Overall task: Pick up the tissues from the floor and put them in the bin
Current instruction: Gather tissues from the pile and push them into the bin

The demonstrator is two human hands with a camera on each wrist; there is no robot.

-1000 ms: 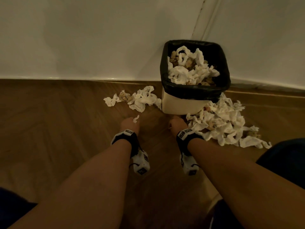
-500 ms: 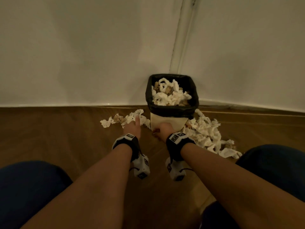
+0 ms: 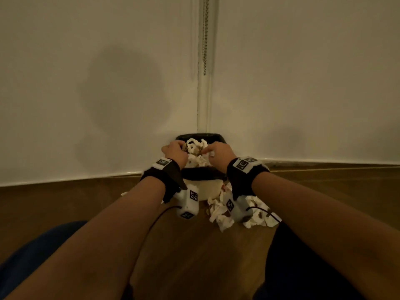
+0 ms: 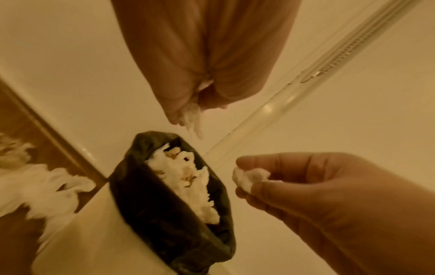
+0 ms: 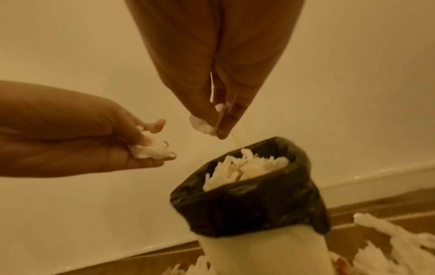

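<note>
Wrist views show left hand (image 5: 132,141) and right hand (image 4: 294,184) each pinching tissue (image 4: 249,177) above bin (image 5: 249,197).

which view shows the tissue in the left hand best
The right wrist view: the tissue lies clear in the left hand. The left wrist view shows only a wisp below the fingers; in the head view the hand hides it.
</note>
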